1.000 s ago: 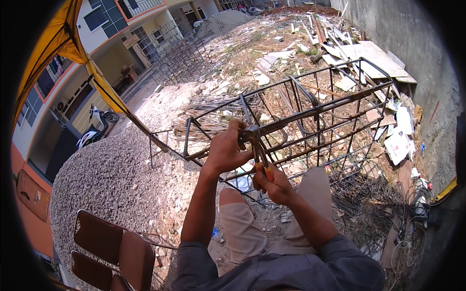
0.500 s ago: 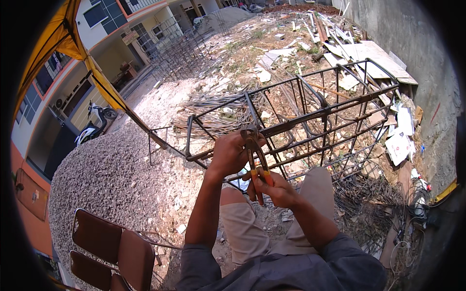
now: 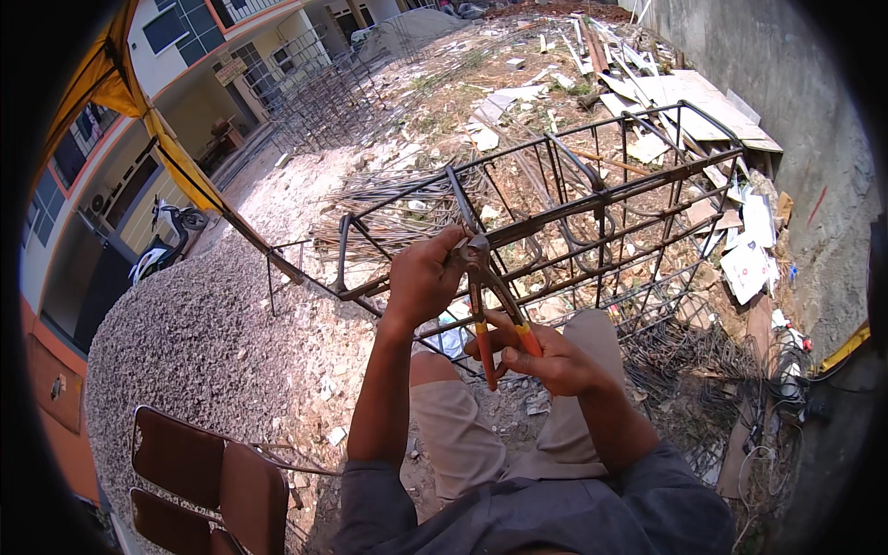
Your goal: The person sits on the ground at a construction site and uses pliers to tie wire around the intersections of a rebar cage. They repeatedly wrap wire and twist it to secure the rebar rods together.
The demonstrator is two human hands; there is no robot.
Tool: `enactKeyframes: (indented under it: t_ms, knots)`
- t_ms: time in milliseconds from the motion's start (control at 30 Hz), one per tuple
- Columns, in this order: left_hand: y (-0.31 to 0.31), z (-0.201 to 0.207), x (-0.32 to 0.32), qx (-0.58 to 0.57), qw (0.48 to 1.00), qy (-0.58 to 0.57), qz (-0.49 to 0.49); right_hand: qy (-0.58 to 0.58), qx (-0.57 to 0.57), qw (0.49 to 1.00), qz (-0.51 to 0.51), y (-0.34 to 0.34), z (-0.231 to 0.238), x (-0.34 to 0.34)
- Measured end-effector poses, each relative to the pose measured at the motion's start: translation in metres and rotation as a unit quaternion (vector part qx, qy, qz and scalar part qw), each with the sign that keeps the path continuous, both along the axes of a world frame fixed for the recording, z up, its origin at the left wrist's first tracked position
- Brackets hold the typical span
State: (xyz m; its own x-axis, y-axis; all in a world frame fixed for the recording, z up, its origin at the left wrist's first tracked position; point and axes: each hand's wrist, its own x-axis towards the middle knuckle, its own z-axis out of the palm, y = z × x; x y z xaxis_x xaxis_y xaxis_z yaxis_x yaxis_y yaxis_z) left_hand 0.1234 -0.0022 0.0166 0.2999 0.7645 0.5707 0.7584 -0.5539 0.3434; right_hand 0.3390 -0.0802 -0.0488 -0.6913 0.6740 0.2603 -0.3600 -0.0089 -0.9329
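Note:
Long-handled pincers [image 3: 475, 248] with orange and yellow grips have their jaws at a bar of the rebar cage [image 3: 647, 192]. My right hand [image 3: 548, 359] is closed around the handles, which stand spread apart. My left hand [image 3: 422, 279] is closed at the cage's bar, right beside the pincer jaws. Its fingertips are partly hidden, so I cannot tell whether it grips the bar or a thin wire. The cage, of long dark bars with rectangular stirrups, stretches away to the right in front of my knees.
Left lies a grey gravel heap [image 3: 185, 324], with brown chairs [image 3: 252, 490] nearer me. Loose rods [image 3: 388, 208] lie behind the cage. Tangled wire [image 3: 694, 356] and boards [image 3: 703, 102] lie along the concrete wall [image 3: 814, 139]. A yellow canopy [image 3: 176, 162] and motorbike [image 3: 166, 240] stand far left.
The pincer handles have spread wider apart in my right hand. My left hand stays beside the jaws. The whole view has shifted slightly, so the cage sits further left.

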Motion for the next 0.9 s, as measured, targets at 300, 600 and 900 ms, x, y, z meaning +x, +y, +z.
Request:
enactKeyframes:
  t_ms: [300,600,900]
  knots:
    - [0.001,0.007,0.008,-0.067,0.994,-0.083,0.022,-0.373,0.149,0.898,-0.181,-0.04,-0.052,0.043]
    - [0.022,0.012,0.004,-0.073,0.993,-0.082,0.052,-0.464,0.449,0.748,-0.154,-0.113,-0.119,0.074]
    - [0.036,0.012,0.002,-0.098,0.988,-0.118,0.011,-0.377,0.409,0.827,-0.082,-0.092,-0.114,0.04]
